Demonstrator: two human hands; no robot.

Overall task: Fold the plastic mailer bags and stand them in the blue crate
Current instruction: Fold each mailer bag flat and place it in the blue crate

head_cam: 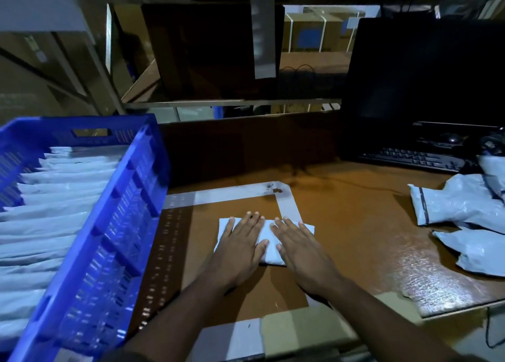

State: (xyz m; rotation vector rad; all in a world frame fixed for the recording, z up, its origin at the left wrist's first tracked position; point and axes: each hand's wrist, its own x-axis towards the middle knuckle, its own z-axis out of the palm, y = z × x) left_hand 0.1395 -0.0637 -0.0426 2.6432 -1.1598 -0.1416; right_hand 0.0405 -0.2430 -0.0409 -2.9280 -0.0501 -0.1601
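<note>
The blue crate [90, 197] stands at the left edge of the tabletop [355, 225], already holding a long row of folded mailers [54, 211] set on edge, front to back. The folded mailer bag [266, 241] in hand lies flat near the front edge of the tabletop, just right of the crate, overlapping the corner of a taped outline [287, 200].

Step in hand, as I judge it: pressing the fold flat. To do this well, I should push air out toward the open ends, bear down evenly along both creases, and keep the edges aligned so the packet stays rectangular. A slack crease is likely to spring open once released, and the packet would then not stand in the crate.

My left hand [241, 244] lies palm down on the left half of the bag, fingers straight and close together, tips at its far edge, thumb angled inward toward the middle. My right hand [297, 245] lies palm down on the right half, fingers straight and slightly fanned, pointing toward the far left, thumb on the bag's near portion. Both forearms reach in from the front edge. Neither hand grips anything; both press flat.

Unfolded mailers [464, 211] wait in a loose heap at the right edge, near a keyboard [410, 158].
</note>
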